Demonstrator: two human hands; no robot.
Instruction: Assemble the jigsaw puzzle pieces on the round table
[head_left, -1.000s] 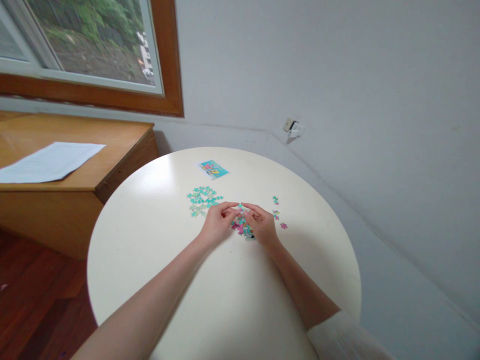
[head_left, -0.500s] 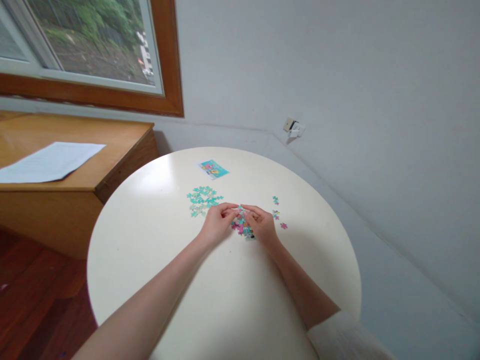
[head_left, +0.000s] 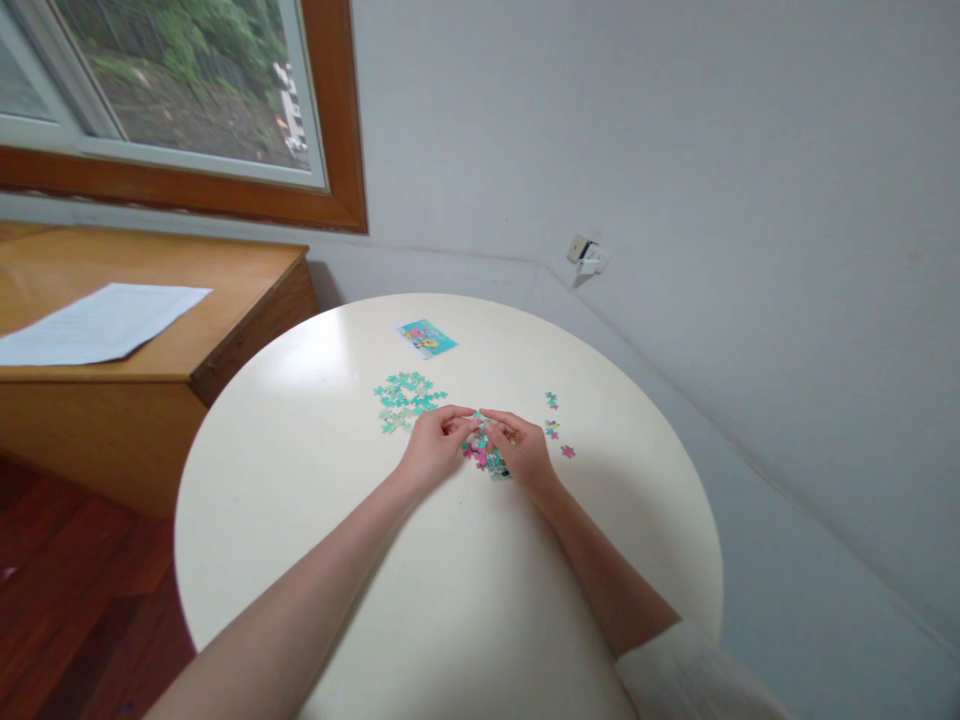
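A partly joined jigsaw puzzle (head_left: 496, 464) in pink, teal and orange lies on the round white table (head_left: 300, 520), partly covered by my fingers. My left hand (head_left: 435, 442) is closed at its left side, thumb and fingertips pinching at the upper pieces. From the other side my right hand (head_left: 523, 450) pinches at the same part, its fingertips almost meeting the left ones. Which single piece each hand grips is hidden. Beyond my left hand is a pile of loose teal puzzle pieces (head_left: 405, 392). Several loose pieces (head_left: 568, 452) lie right of my right hand.
A small picture card (head_left: 426, 338) with a teal and pink print lies toward the table's far edge. At left stands a wooden desk (head_left: 247, 270) with a white paper sheet (head_left: 112, 322) on it, under a window. A wall socket with a plug (head_left: 589, 255) is beyond the table.
Almost nothing differs. My right thumb and fingers have shifted very slightly left over the puzzle; both hands stay at the same spot.
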